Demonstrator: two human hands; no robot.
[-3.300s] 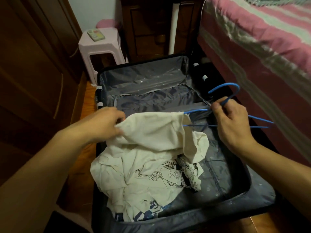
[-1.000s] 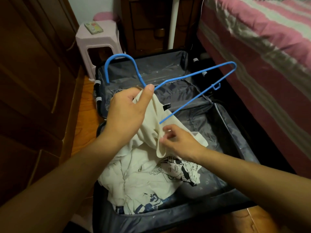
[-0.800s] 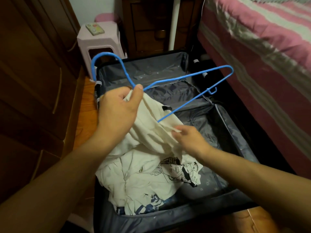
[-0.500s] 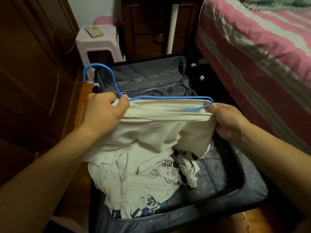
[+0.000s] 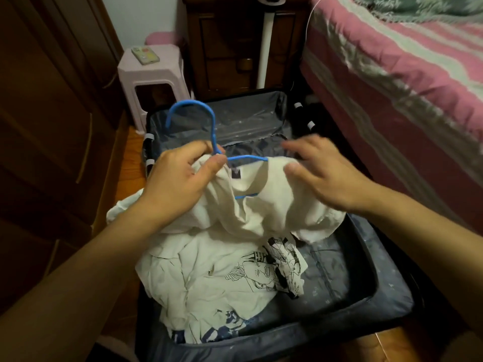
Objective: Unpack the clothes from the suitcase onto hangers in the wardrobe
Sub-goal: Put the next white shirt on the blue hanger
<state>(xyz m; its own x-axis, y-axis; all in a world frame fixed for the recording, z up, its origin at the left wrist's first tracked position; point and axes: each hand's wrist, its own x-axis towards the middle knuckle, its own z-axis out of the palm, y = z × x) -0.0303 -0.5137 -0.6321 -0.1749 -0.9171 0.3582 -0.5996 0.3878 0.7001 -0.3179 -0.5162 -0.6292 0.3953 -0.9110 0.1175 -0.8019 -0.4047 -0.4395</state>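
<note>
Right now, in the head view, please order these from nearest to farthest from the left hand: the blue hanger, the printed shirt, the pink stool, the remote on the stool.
1. blue hanger: its neck is pinched in the left hand.
2. printed shirt: below the hand, lying in the suitcase.
3. pink stool: beyond the suitcase, by the wall.
4. remote: on the stool's top, farthest.

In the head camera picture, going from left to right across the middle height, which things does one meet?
wardrobe door → left hand → blue hanger → right hand → bed
</note>
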